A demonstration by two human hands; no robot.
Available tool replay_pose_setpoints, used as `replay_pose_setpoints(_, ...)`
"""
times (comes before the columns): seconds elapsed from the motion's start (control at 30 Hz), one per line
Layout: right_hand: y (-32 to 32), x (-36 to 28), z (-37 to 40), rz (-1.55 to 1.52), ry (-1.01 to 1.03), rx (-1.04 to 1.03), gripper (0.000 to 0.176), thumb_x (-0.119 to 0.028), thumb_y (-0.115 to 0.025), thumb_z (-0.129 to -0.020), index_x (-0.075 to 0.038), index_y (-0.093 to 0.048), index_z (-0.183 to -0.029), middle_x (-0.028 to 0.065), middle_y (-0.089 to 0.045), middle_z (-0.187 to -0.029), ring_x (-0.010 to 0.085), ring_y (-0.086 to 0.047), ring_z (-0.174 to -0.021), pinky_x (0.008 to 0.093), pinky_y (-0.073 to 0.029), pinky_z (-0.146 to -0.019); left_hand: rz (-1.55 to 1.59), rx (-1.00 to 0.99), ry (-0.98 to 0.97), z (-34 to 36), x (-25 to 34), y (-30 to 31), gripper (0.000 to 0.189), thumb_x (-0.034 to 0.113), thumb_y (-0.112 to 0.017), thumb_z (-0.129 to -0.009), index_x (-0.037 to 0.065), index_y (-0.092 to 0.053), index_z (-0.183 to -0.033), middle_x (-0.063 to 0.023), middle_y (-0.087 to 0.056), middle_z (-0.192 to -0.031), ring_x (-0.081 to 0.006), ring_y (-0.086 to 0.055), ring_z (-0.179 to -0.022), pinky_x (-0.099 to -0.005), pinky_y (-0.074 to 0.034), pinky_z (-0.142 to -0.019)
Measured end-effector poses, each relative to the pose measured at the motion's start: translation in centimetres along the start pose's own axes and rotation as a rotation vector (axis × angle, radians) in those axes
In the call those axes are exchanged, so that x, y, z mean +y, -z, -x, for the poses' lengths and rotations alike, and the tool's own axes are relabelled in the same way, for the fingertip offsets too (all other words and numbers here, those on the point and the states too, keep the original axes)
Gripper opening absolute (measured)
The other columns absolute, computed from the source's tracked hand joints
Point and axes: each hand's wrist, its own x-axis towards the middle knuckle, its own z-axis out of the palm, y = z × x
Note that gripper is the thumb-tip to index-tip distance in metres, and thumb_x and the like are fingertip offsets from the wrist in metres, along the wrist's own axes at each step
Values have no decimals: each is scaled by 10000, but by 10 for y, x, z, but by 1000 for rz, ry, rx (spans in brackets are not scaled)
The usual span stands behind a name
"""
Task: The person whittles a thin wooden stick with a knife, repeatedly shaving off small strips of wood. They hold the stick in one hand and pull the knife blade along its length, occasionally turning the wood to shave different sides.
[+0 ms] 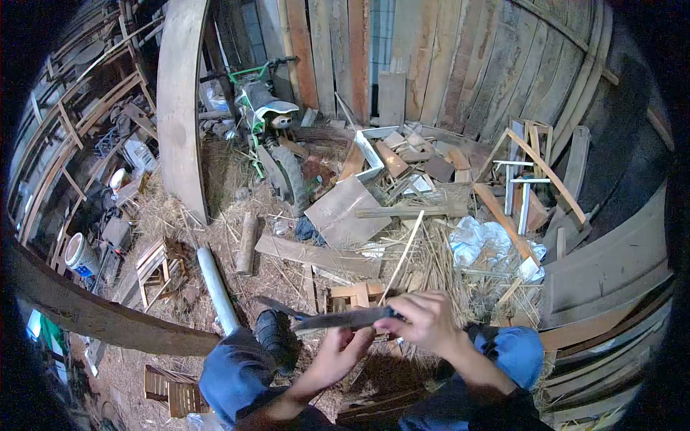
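My right hand is closed around the dark handle of a knife-like tool with a long flat grey blade. The blade points left across the space in front of my knees. Just under it, my left hand is closed, its fingertips close to the blade and to my right fingers; what it grips is mostly hidden. A second thin dark strip sticks out past the blade's left end. Below and behind the blade stands a small wooden slatted frame on the straw.
A grey pipe leans beside my left knee, near a small wooden crate. Scrap boards and a crumpled white sack lie ahead. A green-and-white motorbike stands at the back. A plank crosses at left.
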Motion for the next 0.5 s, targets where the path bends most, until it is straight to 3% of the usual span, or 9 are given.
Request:
replay_pose_setpoints(0.07, 6, 4, -3, 36, -14, 58, 362, -393, -759, -745, -51, -645, -773, 67, -633, -641, 224, -629, -537, 319, -465, -473, 136, 30, 204, 2, 4, -2, 129, 101, -515, -980, 8, -554, -1060, 8, -546, -778, -68, -511, -715, -229, -412, -610)
replay_pose_setpoints(0.1, 8, 4, -2, 34, -15, 58, 362, -393, -759, -745, -51, -645, -773, 67, -633, -641, 224, -629, -537, 319, -465, -473, 135, 30, 206, 4, 0, -2, 129, 101, -515, -980, 8, -554, -1060, 8, -546, -778, -68, -511, -715, -229, -412, -610)
replay_pose_setpoints(0.17, 8, 4, 1, -21, -65, 3, 353, -391, -754, -749, -55, -648, -772, 67, -635, -641, 227, -629, -535, 325, -466, -473, -112, 84, 56, 6, -9, -2, 210, 145, -512, -990, 9, -534, -1149, 37, -484, -731, -28, -447, -648, -206, -362, -541)
replay_pose_setpoints(0.3, -5, 4, 9, -48, -27, -1, 352, -411, -721, -783, -79, -603, -770, 47, -591, -610, 218, -610, -505, 332, -442, -451, -45, 93, 136, 7, -6, 0, 169, 109, -509, -984, 4, -539, -1113, 20, -498, -763, -42, -461, -687, -211, -378, -573)
replay_pose_setpoints(0.37, -7, -2, 12, -43, -39, -83, 371, -404, -751, -742, -49, -646, -774, 57, -609, -618, 234, -618, -529, 322, -467, -478, -134, 112, -72, 6, -11, 2, 131, 72, -503, -978, -4, -534, -1081, 7, -511, -809, -53, -472, -722, -220, -391, -596)
replay_pose_setpoints(0.5, -7, -4, 9, -21, -57, -102, 390, -422, -757, -727, -51, -639, -759, 58, -606, -605, 228, -613, -515, 325, -465, -477, -38, 123, -81, 6, -10, 0, 102, 38, -495, -969, -9, -528, -1053, -2, -511, -834, -54, -474, -743, -222, -395, -613)
